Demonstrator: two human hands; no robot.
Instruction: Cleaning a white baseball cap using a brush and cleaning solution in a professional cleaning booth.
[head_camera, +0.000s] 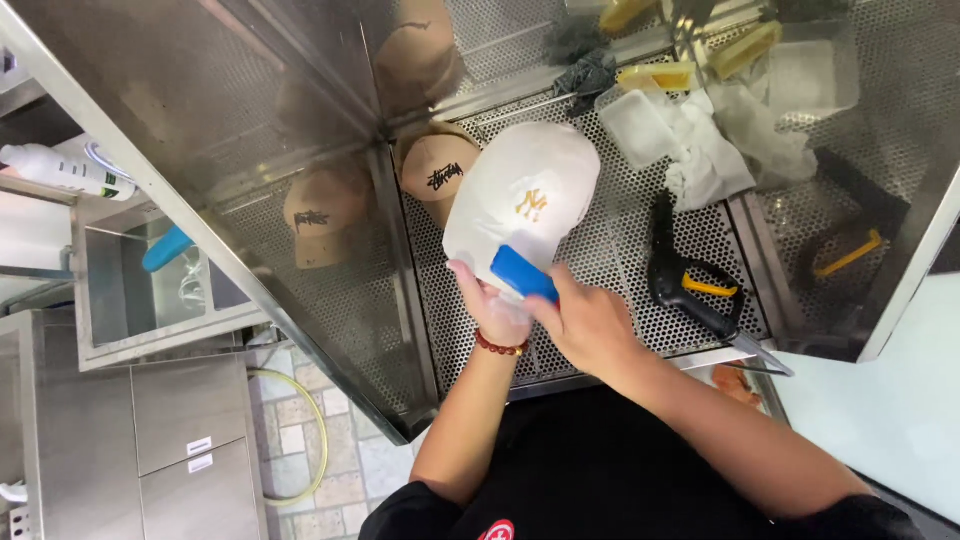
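1. Head view, nearest first: both forearms reach up from the dark shirt at the bottom edge. From my remote seat I see the left hand (497, 305), with a bead bracelet (499, 346) at its wrist, closed on the near edge of the white cap (525, 195).
2. Right hand (590, 322) is wrapped around a blue brush (523, 273), pressing it against the cap's near edge.
3. Cap position: held over the perforated steel tray (600, 255), just beside a tan cap (437, 170) in the corner, with a black spray gun (685, 285) and white cloths (700, 150) to the right.
4. Risk, as I judge it: the left hand grips only 1 edge, so a hard brush stroke could twist the cap loose onto the tray.
5. Orientation: the cap's long axis runs from the hands up and slightly right, crown pointing away toward the back wall.
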